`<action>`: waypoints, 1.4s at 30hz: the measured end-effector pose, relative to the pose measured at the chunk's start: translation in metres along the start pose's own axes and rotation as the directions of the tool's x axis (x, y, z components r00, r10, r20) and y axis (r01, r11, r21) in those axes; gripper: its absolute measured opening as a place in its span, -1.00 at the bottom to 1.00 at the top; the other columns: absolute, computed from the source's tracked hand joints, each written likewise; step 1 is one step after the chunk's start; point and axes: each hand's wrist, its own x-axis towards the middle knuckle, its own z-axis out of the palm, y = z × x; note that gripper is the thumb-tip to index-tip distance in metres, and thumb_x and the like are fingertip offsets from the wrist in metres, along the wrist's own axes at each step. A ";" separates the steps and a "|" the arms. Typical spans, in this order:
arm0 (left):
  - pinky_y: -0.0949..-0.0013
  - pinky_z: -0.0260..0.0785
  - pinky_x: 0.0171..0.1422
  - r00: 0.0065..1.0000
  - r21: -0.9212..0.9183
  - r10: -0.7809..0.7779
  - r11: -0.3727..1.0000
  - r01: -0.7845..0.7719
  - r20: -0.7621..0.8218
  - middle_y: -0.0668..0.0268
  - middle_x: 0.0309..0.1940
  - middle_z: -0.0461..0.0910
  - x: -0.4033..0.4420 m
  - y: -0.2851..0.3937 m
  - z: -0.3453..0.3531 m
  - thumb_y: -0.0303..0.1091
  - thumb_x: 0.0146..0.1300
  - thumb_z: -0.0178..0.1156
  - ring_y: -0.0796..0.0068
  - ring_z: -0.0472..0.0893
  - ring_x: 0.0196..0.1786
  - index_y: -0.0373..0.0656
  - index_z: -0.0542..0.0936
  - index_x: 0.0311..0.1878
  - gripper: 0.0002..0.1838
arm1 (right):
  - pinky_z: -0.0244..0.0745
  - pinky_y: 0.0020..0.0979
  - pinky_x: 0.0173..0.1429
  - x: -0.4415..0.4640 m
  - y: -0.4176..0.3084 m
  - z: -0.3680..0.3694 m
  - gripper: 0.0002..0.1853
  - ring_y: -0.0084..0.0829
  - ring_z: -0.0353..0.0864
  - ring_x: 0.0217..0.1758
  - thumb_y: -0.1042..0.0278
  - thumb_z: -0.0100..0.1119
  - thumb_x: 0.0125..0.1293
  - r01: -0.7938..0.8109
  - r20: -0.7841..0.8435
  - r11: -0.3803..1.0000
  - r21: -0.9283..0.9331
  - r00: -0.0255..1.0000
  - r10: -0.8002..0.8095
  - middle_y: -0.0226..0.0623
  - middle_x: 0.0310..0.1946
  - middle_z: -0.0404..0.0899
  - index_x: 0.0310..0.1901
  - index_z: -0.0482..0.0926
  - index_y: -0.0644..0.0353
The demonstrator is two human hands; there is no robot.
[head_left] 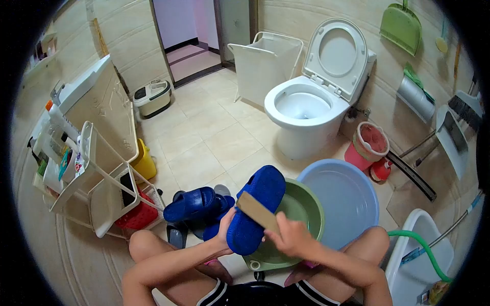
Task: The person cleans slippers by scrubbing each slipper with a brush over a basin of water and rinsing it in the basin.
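Slipper point(246, 229), blue, rounded-ended, held in my left grip point(225, 230) beside the green basin point(301, 206); right grip point(293, 236) clutching oblong tan block point(256, 210)

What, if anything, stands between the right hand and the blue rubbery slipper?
Only a flat, tan, oblong tool: the right hand grips one end, and the rest crosses the blue slipper. Nothing else visible intervenes.
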 end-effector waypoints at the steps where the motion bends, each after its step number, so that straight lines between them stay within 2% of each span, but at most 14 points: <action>1: 0.01 0.48 0.01 0.995 0.042 -0.066 0.997 0.063 0.073 0.05 0.02 0.52 0.000 0.001 0.006 0.17 0.35 -0.25 0.06 0.56 -0.01 -0.24 0.35 0.21 -0.34 | 0.43 0.03 -0.42 0.008 0.011 -0.004 -0.56 0.17 0.55 -0.49 0.00 0.03 0.31 0.022 -0.053 0.999 -0.047 0.998 -0.024 0.14 -0.58 0.51 -0.26 0.26 0.30; 2: 0.01 0.49 -0.02 0.992 0.039 -0.082 0.996 0.078 0.093 0.02 0.03 0.50 0.003 0.000 0.010 0.18 0.35 -0.25 0.05 0.57 -0.03 -0.24 0.34 0.22 -0.33 | 0.43 0.01 -0.43 0.014 0.016 -0.009 -0.56 0.16 0.55 -0.50 -0.01 0.03 0.31 -0.139 -0.066 0.990 -0.034 0.988 0.136 0.13 -0.57 0.52 -0.27 0.27 0.30; 6: 0.02 0.49 -0.04 0.988 0.049 -0.102 0.994 0.097 0.113 0.01 0.04 0.49 0.001 0.001 0.021 0.18 0.36 -0.26 0.05 0.57 -0.05 -0.25 0.33 0.23 -0.32 | 0.41 0.05 -0.38 0.027 0.041 -0.018 -0.57 0.16 0.55 -0.46 -0.02 0.01 0.32 -0.194 -0.130 0.973 -0.122 0.975 0.178 0.14 -0.55 0.53 -0.27 0.27 0.29; 8: 0.03 0.50 -0.05 0.992 0.035 -0.054 0.998 0.051 0.113 0.00 0.02 0.50 0.001 0.003 0.023 0.16 0.36 -0.26 0.04 0.57 -0.05 -0.25 0.33 0.23 -0.33 | 0.41 0.06 -0.35 0.014 0.020 -0.015 -0.56 0.18 0.55 -0.44 -0.03 0.01 0.32 -0.185 0.005 0.978 0.100 0.983 0.185 0.16 -0.55 0.52 -0.27 0.27 0.28; 11: 0.03 0.49 -0.05 0.999 -0.190 0.017 0.981 -0.024 -0.037 0.03 0.04 0.49 0.003 0.004 -0.001 0.15 0.37 -0.27 0.03 0.57 -0.05 -0.25 0.31 0.24 -0.34 | 0.42 0.05 -0.35 -0.007 -0.007 -0.002 -0.56 0.17 0.55 -0.45 -0.04 0.01 0.31 0.047 0.053 0.993 0.104 0.997 -0.053 0.18 -0.55 0.51 -0.26 0.27 0.26; 13: 0.03 0.49 -0.07 0.988 -0.121 0.019 0.992 -0.038 -0.154 0.03 0.07 0.47 0.001 0.003 0.012 0.15 0.37 -0.27 0.02 0.56 -0.06 -0.25 0.30 0.25 -0.34 | 0.43 0.04 -0.35 0.002 0.002 -0.006 -0.56 0.15 0.55 -0.46 -0.03 0.01 0.32 0.046 0.048 0.996 0.078 0.998 -0.050 0.17 -0.55 0.52 -0.28 0.27 0.27; 15: 0.02 0.49 -0.07 0.994 0.039 -0.050 0.998 0.046 0.102 0.04 0.09 0.45 0.002 0.003 0.020 0.14 0.37 -0.27 0.02 0.56 -0.06 -0.25 0.30 0.25 -0.34 | 0.43 0.04 -0.36 0.017 0.020 -0.016 -0.56 0.13 0.55 -0.46 -0.02 0.01 0.32 -0.113 -0.058 0.992 -0.052 0.992 0.110 0.14 -0.55 0.52 -0.29 0.27 0.29; 19: 0.00 0.49 -0.09 0.994 0.039 -0.072 0.997 0.069 0.078 0.01 0.06 0.47 0.000 0.005 0.023 0.17 0.36 -0.25 0.03 0.56 -0.07 -0.22 0.32 0.24 -0.34 | 0.40 0.04 -0.39 0.028 0.037 -0.020 -0.56 0.12 0.55 -0.46 -0.01 0.01 0.32 -0.144 -0.122 0.982 -0.124 0.984 0.129 0.11 -0.56 0.52 -0.27 0.28 0.30; 22: 0.00 0.50 -0.10 0.996 0.056 -0.050 0.997 0.046 0.070 0.02 0.00 0.51 0.002 0.007 0.012 0.18 0.35 -0.24 0.03 0.58 -0.09 -0.21 0.35 0.21 -0.34 | 0.41 0.01 -0.37 0.007 0.015 -0.004 -0.54 0.18 0.53 -0.45 -0.02 0.05 0.31 -0.057 0.012 0.985 0.162 0.998 0.056 0.15 -0.56 0.50 -0.24 0.27 0.31; 25: -0.01 0.51 -0.09 0.998 -0.045 -0.046 0.998 0.048 0.048 0.02 -0.05 0.54 -0.002 0.010 0.005 0.19 0.35 -0.23 0.04 0.59 -0.10 -0.21 0.37 0.19 -0.35 | 0.42 0.01 -0.35 -0.006 0.006 0.006 -0.55 0.17 0.54 -0.46 -0.01 0.07 0.29 0.096 0.015 0.982 0.165 0.995 -0.100 0.14 -0.57 0.50 -0.25 0.28 0.30; 31: 0.02 0.50 -0.08 0.991 0.014 -0.104 0.995 0.103 0.085 -0.03 0.01 0.49 -0.004 0.005 0.011 0.17 0.36 -0.25 0.01 0.57 -0.07 -0.26 0.26 0.29 -0.30 | 0.43 0.02 -0.34 0.025 0.044 -0.020 -0.58 0.13 0.55 -0.45 0.01 0.07 0.29 -0.156 -0.122 0.983 -0.098 0.982 0.144 0.10 -0.57 0.51 -0.27 0.29 0.28; 37: 0.00 0.50 -0.09 0.987 -0.008 -0.065 0.998 0.067 0.145 -0.03 0.01 0.48 -0.006 -0.002 -0.004 0.16 0.35 -0.24 0.02 0.56 -0.06 -0.27 0.31 0.24 -0.32 | 0.41 0.02 -0.39 -0.005 0.010 0.012 -0.57 0.17 0.53 -0.47 0.00 0.09 0.28 0.120 0.012 0.968 0.223 0.992 -0.125 0.15 -0.57 0.50 -0.23 0.27 0.26; 38: 0.01 0.50 -0.09 0.994 -0.006 -0.053 0.999 0.054 0.092 -0.02 0.01 0.49 -0.010 -0.004 0.001 0.16 0.35 -0.24 0.03 0.56 -0.06 -0.27 0.32 0.23 -0.33 | 0.42 0.02 -0.38 -0.002 0.012 0.009 -0.58 0.18 0.54 -0.45 0.00 0.07 0.29 0.144 0.009 0.984 0.105 0.989 -0.145 0.16 -0.55 0.50 -0.22 0.28 0.25; 42: 0.04 0.49 -0.09 0.990 0.068 -0.106 0.993 0.100 0.091 0.01 0.00 0.49 -0.007 -0.002 0.011 0.16 0.35 -0.24 0.04 0.56 -0.07 -0.22 0.31 0.25 -0.34 | 0.41 0.04 -0.37 0.028 0.043 -0.008 -0.59 0.20 0.53 -0.43 -0.01 0.01 0.33 -0.122 -0.075 0.992 0.012 0.990 0.123 0.16 -0.54 0.52 -0.21 0.29 0.26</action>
